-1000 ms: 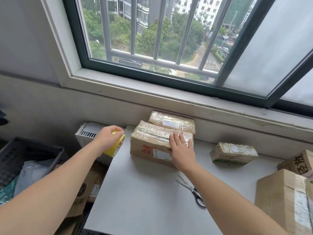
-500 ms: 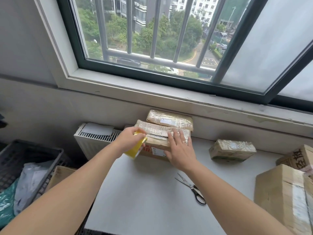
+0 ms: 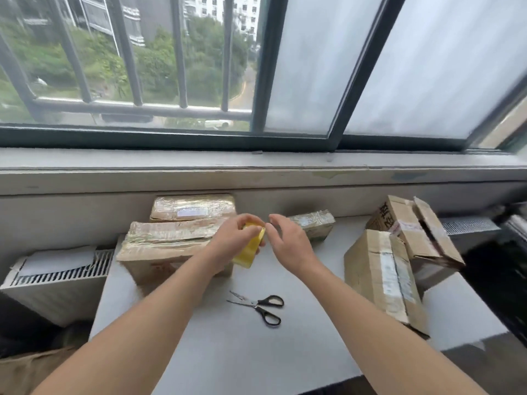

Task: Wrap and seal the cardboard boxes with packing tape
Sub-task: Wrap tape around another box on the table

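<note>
Nearest: grey table (image 3: 228, 354), scissors (image 3: 261, 307) lying flat on it, blades a little apart, no hand on them

Above that, both hands over mid-table. L hand (image 3: 229, 242) curled round yellow tape roll (image 3: 250, 250), roll held on edge, clear of the table. R hand (image 3: 289, 240) just beside roll's top edge, fingers loosely bent, tips toward it. Can't tell whether a tape end is pinched (blurred)

Left of hands: big box (image 3: 162, 243), top glossy w/ tape, looks wrapped; L wrist crosses in front of its right end. Behind it, second box (image 3: 194, 208), also taped. Small box (image 3: 315, 223), taped, just behind R hand. Right side: tall box (image 3: 379, 277) w/ only one worn strip down its top, and behind it open-flap box (image 3: 413, 226). Both look not yet done

Judgement: step = between boxes, finding/peeling free end of tape. Next move needs a nail-tip pinch on that end, a length drawn off, then an untaped box brought to centre; scissors within R reach for the cut
</note>
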A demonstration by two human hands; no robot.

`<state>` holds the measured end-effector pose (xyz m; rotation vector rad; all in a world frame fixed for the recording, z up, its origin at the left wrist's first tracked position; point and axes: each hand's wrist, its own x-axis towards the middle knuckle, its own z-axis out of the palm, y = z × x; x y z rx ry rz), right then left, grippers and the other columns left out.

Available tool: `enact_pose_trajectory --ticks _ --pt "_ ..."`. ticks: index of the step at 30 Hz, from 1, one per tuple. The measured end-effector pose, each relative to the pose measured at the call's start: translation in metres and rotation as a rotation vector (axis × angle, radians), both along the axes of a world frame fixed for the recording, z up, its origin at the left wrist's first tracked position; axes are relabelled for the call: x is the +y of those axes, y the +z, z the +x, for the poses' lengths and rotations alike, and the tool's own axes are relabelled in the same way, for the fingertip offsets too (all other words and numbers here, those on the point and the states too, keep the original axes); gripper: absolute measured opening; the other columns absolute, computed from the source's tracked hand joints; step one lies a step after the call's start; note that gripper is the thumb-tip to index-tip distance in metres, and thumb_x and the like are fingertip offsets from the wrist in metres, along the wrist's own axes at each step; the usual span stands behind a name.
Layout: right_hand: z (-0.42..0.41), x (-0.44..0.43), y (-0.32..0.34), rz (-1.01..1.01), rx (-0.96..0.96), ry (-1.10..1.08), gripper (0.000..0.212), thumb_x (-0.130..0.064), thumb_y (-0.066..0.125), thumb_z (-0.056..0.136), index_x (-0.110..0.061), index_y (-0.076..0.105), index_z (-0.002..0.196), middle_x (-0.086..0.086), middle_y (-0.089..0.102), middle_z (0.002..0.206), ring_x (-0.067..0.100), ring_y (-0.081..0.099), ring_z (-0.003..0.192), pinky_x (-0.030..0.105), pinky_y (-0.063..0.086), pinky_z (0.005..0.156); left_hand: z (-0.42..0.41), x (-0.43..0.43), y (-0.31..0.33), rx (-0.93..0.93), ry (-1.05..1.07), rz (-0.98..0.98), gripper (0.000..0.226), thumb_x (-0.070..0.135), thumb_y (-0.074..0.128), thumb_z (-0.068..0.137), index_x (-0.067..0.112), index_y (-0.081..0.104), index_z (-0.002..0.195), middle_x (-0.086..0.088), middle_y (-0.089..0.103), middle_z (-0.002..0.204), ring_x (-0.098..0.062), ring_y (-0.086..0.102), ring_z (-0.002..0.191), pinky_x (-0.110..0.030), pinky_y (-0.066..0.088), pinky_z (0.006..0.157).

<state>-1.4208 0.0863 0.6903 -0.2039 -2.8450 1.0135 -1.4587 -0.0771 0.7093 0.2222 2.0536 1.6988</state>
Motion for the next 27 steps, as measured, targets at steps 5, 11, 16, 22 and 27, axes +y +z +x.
enact_pose_trajectory --ticks 5,11,16,22,27 --pt "0.05 0.085 0.007 -0.09 -0.038 -0.19 0.043 -0.036 0.051 0.105 -0.015 0.056 0.142 0.0 0.063 0.133 0.016 0.056 0.124 0.029 0.042 0.101 0.02 0.096 -0.01 -0.056 -0.131 0.044 0.014 0.014 0.058 0.101 0.015 0.069 0.108 -0.009 0.077 0.082 -0.021 0.07 0.067 -0.032 0.057 0.067" --pt "0.12 0.193 0.007 -0.071 -0.076 -0.421 0.035 -0.034 0.054 0.102 -0.012 0.061 0.129 0.007 0.066 0.121 0.026 0.06 0.114 0.041 0.049 0.097 0.069 0.212 -0.013 -0.088 -0.232 0.002 0.012 0.018 0.057 0.103 0.016 0.066 0.11 -0.005 0.079 0.085 -0.018 0.071 0.069 -0.037 0.061 0.071" --pt "0.162 0.274 -0.001 0.034 -0.218 -0.537 0.048 -0.036 0.058 0.1 -0.013 0.051 0.142 0.01 0.057 0.138 0.028 0.056 0.124 0.038 0.047 0.097 0.1 0.275 -0.014 -0.091 -0.182 -0.079 0.011 0.021 0.059 0.102 0.017 0.065 0.111 -0.006 0.078 0.087 -0.023 0.074 0.078 -0.044 0.063 0.08" --pt "0.176 0.308 -0.031 0.018 -0.438 -0.449 0.081 -0.05 0.065 0.091 -0.017 0.029 0.157 0.011 0.038 0.154 0.031 0.046 0.137 0.042 0.043 0.106 0.111 0.302 -0.018 -0.043 -0.083 -0.156 0.012 0.022 0.06 0.103 0.016 0.065 0.112 -0.003 0.079 0.085 -0.018 0.072 0.071 -0.036 0.061 0.067" --pt "0.17 0.304 -0.046 -0.013 -0.469 -0.381 0.085 -0.06 0.07 0.082 -0.023 0.035 0.151 0.008 0.043 0.145 0.03 0.053 0.127 0.041 0.047 0.098 0.115 0.304 -0.019 -0.032 -0.046 -0.21 0.012 0.02 0.059 0.102 0.015 0.065 0.111 -0.004 0.079 0.086 -0.02 0.073 0.073 -0.034 0.06 0.064"
